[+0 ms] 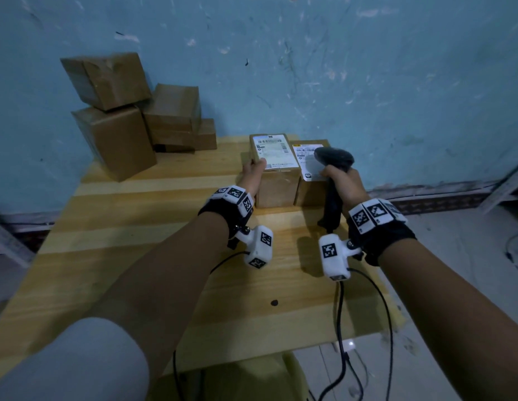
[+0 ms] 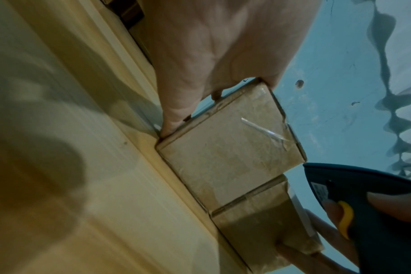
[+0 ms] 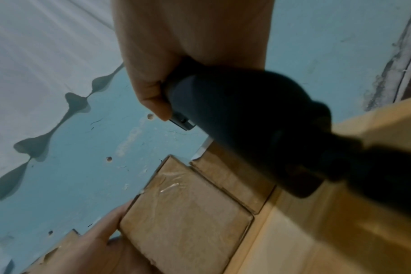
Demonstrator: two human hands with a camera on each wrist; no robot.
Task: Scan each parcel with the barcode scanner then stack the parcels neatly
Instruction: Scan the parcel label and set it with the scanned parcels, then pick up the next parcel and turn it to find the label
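Two labelled parcels sit side by side, touching, at the far edge of our wooden table (image 1: pixel 165 256); the left parcel (image 1: pixel 276 166) has our left hand (image 1: pixel 252 173) on its left side, thumb on the top label, fingers curled round the far side; the right parcel (image 1: pixel 309 180) sits just beside it, partly behind the scanner; our right hand (image 1: pixel 343 180) is wrapped tight round the handle of the dark barcode scanner (image 1: pixel 334 160), its head over the right parcel's label; far left, plain brown boxes (image 1: pixel 115 117) are piled against the blue wall (image 1: pixel 367 68).
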